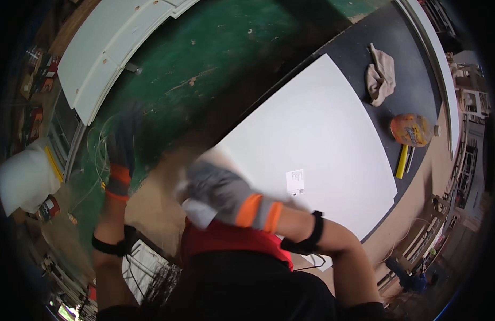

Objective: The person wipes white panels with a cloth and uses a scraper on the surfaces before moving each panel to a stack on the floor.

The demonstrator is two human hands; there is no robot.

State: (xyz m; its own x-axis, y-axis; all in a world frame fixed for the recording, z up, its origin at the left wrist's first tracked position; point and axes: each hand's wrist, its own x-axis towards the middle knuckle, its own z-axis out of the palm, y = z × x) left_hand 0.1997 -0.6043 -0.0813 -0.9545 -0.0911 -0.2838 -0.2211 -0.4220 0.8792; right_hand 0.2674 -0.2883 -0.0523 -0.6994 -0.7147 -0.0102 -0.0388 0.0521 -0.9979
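My right hand (213, 184), in a grey glove with orange bands at the cuff, is bent in front of my body and blurred by motion. Its fingers look closed on a crumpled white cloth (199, 214), though the blur leaves the cloth's edges unclear. Beside it lies a large white panel (311, 134) with a small printed label (295, 183), flat on a dark-topped table (360, 59). My left hand (124, 139), gloved alike, reaches forward on the left over the green floor. It is dark and smeared, so its fingers cannot be made out.
A beige rag (380, 75), an orange plastic bottle (410, 130) lying on its side and a yellow-handled tool (402, 161) are on the table's right part. More white panels (114, 48) stand at upper left. A white sack (28, 174) and thin loose cord (100, 155) are at left.
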